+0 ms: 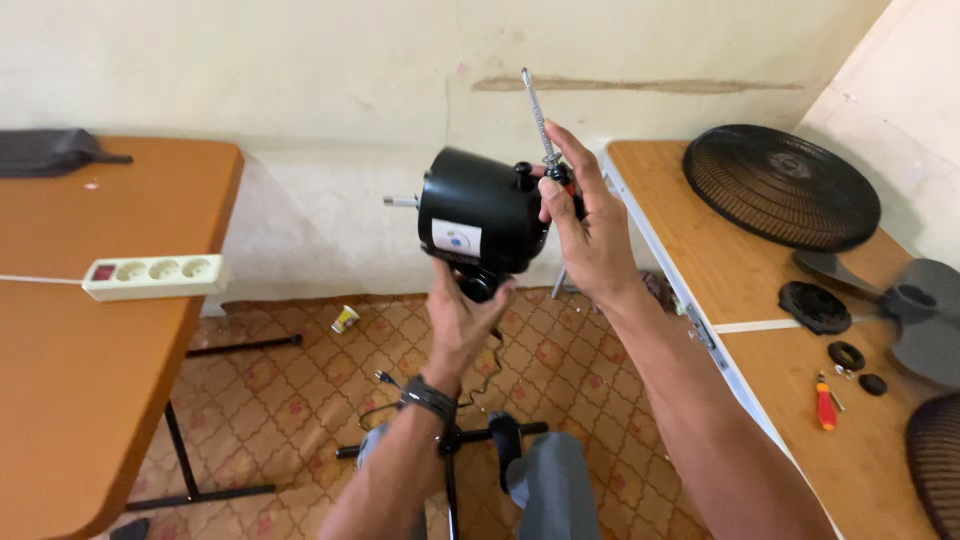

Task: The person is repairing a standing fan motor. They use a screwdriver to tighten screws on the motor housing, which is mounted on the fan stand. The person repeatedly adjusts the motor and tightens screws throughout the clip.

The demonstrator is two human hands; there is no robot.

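Both hands up in mid-air between two tables. My left hand (462, 318) is under the black fan motor housing (480, 218), fingers curled up around its lower neck, gripping it from below; black wristband (430, 398) on that wrist. My right hand (585, 225) is at the right rear of the housing, fingers closed around a screwdriver (541, 120) with a red-and-black grip, its metal shaft pointing up and slightly left toward the wall. The housing sits sideways, short metal shaft (401, 201) sticking out left, white sticker on the near face, small black knob (522, 172) on top. Below, a black cord with plug (384, 378) hangs over the patterned floor (300, 400), near the fan stand base (450, 445). Left orange table (90, 330) carries a white power strip (155, 276) at its right edge and a dark cloth (50, 150) at the far end. Right table (740, 270) holds a black fan grille (780, 186) far, grey fan blades (915, 310) at right, a black round cap (814, 306), two small black rings (846, 355), an orange-handled small screwdriver (825, 405), and another grille edge (935, 465) near right. A crushed cup (345, 319) lies on the floor by the wall.
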